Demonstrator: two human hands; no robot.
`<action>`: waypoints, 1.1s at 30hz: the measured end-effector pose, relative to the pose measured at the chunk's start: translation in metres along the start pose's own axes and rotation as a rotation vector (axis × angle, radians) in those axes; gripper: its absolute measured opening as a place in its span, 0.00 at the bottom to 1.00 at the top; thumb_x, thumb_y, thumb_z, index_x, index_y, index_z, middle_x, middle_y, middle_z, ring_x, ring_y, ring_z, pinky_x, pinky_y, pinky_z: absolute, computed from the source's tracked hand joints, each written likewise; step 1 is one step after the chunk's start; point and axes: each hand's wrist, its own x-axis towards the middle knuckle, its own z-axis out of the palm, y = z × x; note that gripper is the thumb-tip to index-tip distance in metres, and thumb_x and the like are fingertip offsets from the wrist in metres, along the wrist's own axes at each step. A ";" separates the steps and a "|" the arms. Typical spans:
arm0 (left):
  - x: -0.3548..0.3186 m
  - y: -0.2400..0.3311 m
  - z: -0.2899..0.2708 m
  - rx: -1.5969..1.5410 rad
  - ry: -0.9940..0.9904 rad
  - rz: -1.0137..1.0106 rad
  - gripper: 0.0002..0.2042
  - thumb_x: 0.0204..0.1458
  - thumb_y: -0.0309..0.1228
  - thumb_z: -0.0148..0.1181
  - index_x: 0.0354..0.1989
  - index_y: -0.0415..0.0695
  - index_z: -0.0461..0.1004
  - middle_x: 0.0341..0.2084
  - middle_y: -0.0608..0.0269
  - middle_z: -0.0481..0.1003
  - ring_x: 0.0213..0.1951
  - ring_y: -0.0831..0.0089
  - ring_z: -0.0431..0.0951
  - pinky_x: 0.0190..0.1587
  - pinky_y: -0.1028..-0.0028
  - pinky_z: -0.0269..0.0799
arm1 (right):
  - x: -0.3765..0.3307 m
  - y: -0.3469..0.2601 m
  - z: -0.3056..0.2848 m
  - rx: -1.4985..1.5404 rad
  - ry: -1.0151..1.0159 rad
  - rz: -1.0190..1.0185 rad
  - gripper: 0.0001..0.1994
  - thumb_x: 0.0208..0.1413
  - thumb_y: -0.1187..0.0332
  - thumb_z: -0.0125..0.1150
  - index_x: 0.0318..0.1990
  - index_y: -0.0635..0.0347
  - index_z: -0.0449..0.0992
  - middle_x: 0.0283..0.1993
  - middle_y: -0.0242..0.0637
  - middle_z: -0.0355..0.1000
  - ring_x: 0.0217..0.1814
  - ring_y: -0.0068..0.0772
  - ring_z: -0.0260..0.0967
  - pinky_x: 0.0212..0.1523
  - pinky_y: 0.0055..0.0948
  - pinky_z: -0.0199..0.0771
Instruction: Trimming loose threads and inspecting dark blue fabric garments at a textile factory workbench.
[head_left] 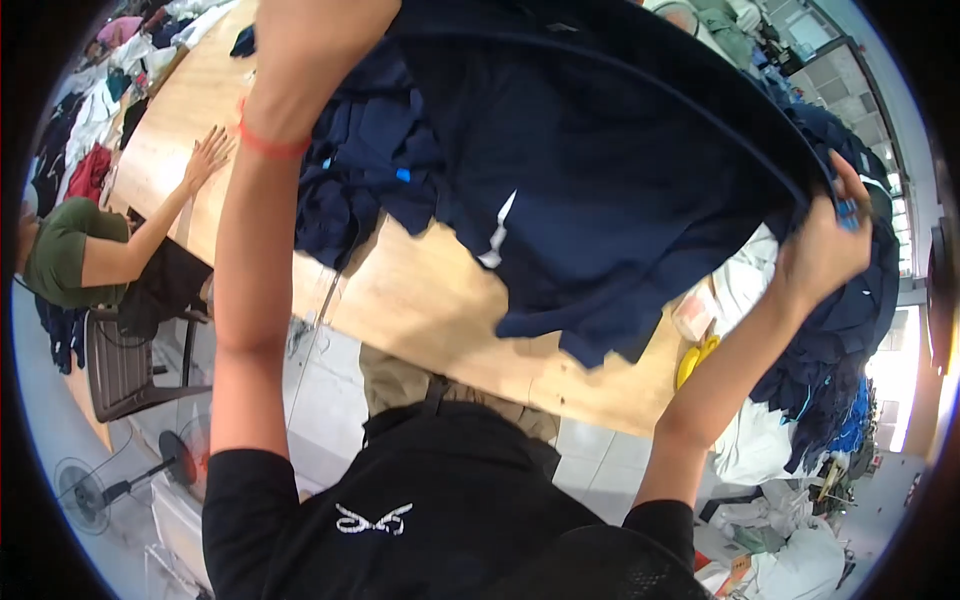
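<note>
A dark navy garment [590,170] is stretched out above the wooden table between my two hands; its exact kind is not clear. At its top left corner, my left hand [320,45] is closed on it, with the fingertips partly hidden and cut off by the frame. My right hand [825,245] pinches the right end of its long upper edge. The lower edge hangs in uneven folds, and a white mark or tag [503,225] shows on the cloth. Beyond it on the left lies a pile of navy pieces [375,150].
The wooden table [440,290] runs beneath. Yellow-handled scissors [697,360] lie near my right forearm, by white cloth [745,275]. A large navy clothing heap [830,350] rises at right. Another person's hand [210,155] rests on the table at left, near a brown chair [125,365] and fan [90,495].
</note>
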 end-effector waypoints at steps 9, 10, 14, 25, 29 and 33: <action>-0.120 0.016 -0.061 -0.115 -0.560 -0.036 0.31 0.34 0.08 0.58 0.51 0.45 0.81 0.50 0.53 0.79 0.55 0.48 0.80 0.53 0.60 0.78 | -0.106 -0.040 -0.110 0.049 -0.838 0.106 0.23 0.35 0.70 0.56 0.42 0.74 0.81 0.42 0.51 0.79 0.47 0.45 0.78 0.53 0.39 0.76; -0.147 0.008 -0.070 -0.160 -0.773 -0.154 0.30 0.36 0.09 0.61 0.52 0.47 0.81 0.51 0.53 0.79 0.55 0.48 0.80 0.53 0.59 0.78 | -0.124 -0.042 -0.112 -0.057 -1.017 0.268 0.25 0.31 0.77 0.55 0.43 0.71 0.83 0.44 0.50 0.79 0.45 0.43 0.78 0.52 0.35 0.75; -0.236 -0.032 -0.081 -0.380 -1.407 -0.652 0.25 0.45 0.18 0.70 0.56 0.42 0.79 0.54 0.47 0.78 0.54 0.47 0.82 0.55 0.59 0.77 | -0.232 0.002 -0.115 0.054 -1.316 1.000 0.18 0.49 0.74 0.80 0.49 0.61 0.85 0.45 0.30 0.78 0.31 0.17 0.63 0.30 0.21 0.62; -0.304 0.000 0.108 -0.499 -0.611 -0.659 0.18 0.58 0.26 0.72 0.56 0.38 0.77 0.44 0.55 0.79 0.36 0.75 0.82 0.36 0.76 0.76 | -0.304 0.125 -0.057 -0.106 -0.511 1.082 0.11 0.68 0.70 0.67 0.50 0.70 0.82 0.47 0.39 0.82 0.51 0.25 0.74 0.56 0.28 0.72; -0.297 0.034 0.149 -0.671 -0.604 -0.689 0.12 0.59 0.25 0.70 0.49 0.36 0.78 0.23 0.62 0.78 0.25 0.78 0.77 0.29 0.76 0.71 | -0.292 0.128 -0.031 0.072 -0.447 1.130 0.11 0.66 0.72 0.68 0.52 0.70 0.82 0.49 0.40 0.82 0.53 0.27 0.75 0.57 0.28 0.73; -0.308 0.033 0.143 -0.595 -0.594 -0.787 0.10 0.60 0.25 0.70 0.47 0.37 0.78 0.22 0.63 0.78 0.23 0.80 0.75 0.28 0.77 0.70 | -0.293 0.130 -0.026 0.019 -0.485 1.104 0.11 0.64 0.75 0.69 0.51 0.70 0.82 0.50 0.42 0.82 0.53 0.29 0.76 0.58 0.28 0.75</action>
